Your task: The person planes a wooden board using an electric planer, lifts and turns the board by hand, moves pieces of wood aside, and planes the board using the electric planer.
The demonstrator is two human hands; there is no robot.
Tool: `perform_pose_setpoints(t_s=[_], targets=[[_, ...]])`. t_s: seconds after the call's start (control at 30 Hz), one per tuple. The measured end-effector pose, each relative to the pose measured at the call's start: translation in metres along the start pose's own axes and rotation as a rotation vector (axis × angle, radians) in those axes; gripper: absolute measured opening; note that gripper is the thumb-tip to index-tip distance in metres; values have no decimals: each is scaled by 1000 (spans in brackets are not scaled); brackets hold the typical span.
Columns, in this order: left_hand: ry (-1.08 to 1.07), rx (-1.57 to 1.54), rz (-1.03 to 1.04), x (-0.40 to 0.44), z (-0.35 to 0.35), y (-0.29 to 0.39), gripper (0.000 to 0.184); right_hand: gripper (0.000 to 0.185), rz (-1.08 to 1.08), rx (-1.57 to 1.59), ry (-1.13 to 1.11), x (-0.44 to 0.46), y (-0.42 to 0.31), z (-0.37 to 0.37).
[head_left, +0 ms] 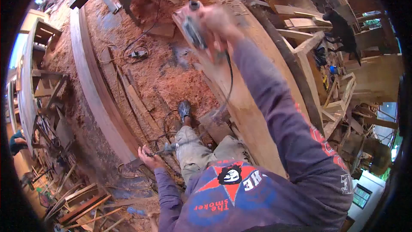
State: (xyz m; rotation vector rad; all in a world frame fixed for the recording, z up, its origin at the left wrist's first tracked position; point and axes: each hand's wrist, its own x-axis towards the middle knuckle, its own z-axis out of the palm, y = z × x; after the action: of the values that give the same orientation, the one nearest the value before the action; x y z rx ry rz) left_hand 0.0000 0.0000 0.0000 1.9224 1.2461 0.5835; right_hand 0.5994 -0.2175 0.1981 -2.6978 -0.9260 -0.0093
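My right hand (pixel 219 23), smeared by motion, grips an electric hand planer (pixel 194 32) with a dark round knob at its front end. The planer rests on a long, wide, pale wooden board (pixel 253 99) running from my right side away from me. From its rear hangs a black power cord (pixel 231 73), curving down beside the board. My left hand (pixel 151 160) is low on my left, near the end of a long reddish-brown beam (pixel 101 90). Its fingers curl around what looks like a dark stretch of cord; the detail is small.
Reddish wood shavings (pixel 184 88) cover the ground around my foot. A cable with a plug or socket block (pixel 138 54) lies between beam and board. Stacked timber (pixel 300 21) and a black dog (pixel 342 32) are at the right. Wooden frames (pixel 38 73) stand at the left.
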Motion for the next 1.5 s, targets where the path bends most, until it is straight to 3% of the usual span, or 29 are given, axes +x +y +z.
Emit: perform_pose_setpoints(t_s=[0.03, 0.07, 0.1, 0.13, 0.17, 0.2, 0.27, 0.33, 0.37, 0.5, 0.53, 0.63, 0.7, 0.77, 0.87, 0.93, 0.97, 1.03, 1.13, 1.17, 1.2, 1.23, 1.3, 1.37, 1.43, 1.47, 1.5], targets=[[5, 144, 65, 7, 5, -1, 38, 24, -90, -178, -2, -35, -13, -9], [16, 286, 132, 14, 11, -2, 36, 27, -3, 119, 147, -71, -7, 11], [22, 254, 144, -30, 6, 6, 36, 30, 70, 200, 192, -158, -12, -25], [-40, 349, 176, -36, 5, 4, 35, 20, 113, 257, 230, -209, -23, -38], [-100, 444, 209, -40, 8, 5, 34, 26, 153, 316, 270, -259, -33, -50], [-135, 396, 147, -53, 10, 15, 31, 21, 293, 450, 131, -316, -33, -59], [-161, 400, 233, -63, 25, 20, 26, 24, 308, 425, 151, -403, -45, -90], [-198, 412, 339, -76, 36, 33, 17, 50, 669, 582, -85, -499, -41, -99], [-206, 416, 340, -80, 42, 37, 17, 50, 737, 587, -81, -536, -44, -104], [-240, 309, 440, -84, 72, 40, 16, 47, 967, 704, -190, -600, -37, -110], [-251, 306, 440, -84, 75, 46, 16, 45, 871, 597, -181, -588, -34, -111], [-282, 319, 474, -79, 71, 57, 16, 42, 808, 663, -125, -522, -24, -111], [-261, 326, 343, -72, 67, 51, 21, 40, 598, 521, -122, -475, -1, -95], [-286, 179, 254, -65, 56, 48, 22, 41, 697, 726, -117, -407, -4, -105], [-192, 364, 310, -54, 37, 23, 23, 41, 291, 554, -19, -340, 32, -70], [-158, 345, 280, -50, 31, 21, 23, 40, 348, 582, -66, -270, 19, -79], [-129, 328, 259, -47, 29, 20, 23, 41, 485, 634, -164, -229, 4, -95], [-122, 335, 221, -42, 25, 20, 24, 43, 466, 629, -199, -166, 8, -85], [-104, 360, 190, -35, 25, 19, 26, 38, -123, 291, 111, -69, 46, -37], [-35, -156, -163, -32, 31, 10, 27, 37, -337, 128, 180, -33, 63, -22], [37, -675, -507, -29, 33, 4, 28, 33, -168, 260, 67, -4, 55, -28], [48, -676, -504, -27, 32, 8, 28, 29, -93, 300, 30, 32, 57, -20], [34, -37, 43, -32, 25, 29, 37, 22, 73, 461, 14, 93, 60, -1], [26, 4, 128, -31, 17, 40, 39, 16, 358, 879, 47, 128, 50, 2], [12, 43, 219, -34, 12, 51, 42, 13, 88, 1286, -140, 113, 53, -14], [2, 102, 197, -35, 10, 58, 40, 13, -219, 1126, 122, 124, 60, 8], [-7, 160, 176, -38, 4, 62, 40, 14, -128, 1104, -31, 110, 52, -11]])
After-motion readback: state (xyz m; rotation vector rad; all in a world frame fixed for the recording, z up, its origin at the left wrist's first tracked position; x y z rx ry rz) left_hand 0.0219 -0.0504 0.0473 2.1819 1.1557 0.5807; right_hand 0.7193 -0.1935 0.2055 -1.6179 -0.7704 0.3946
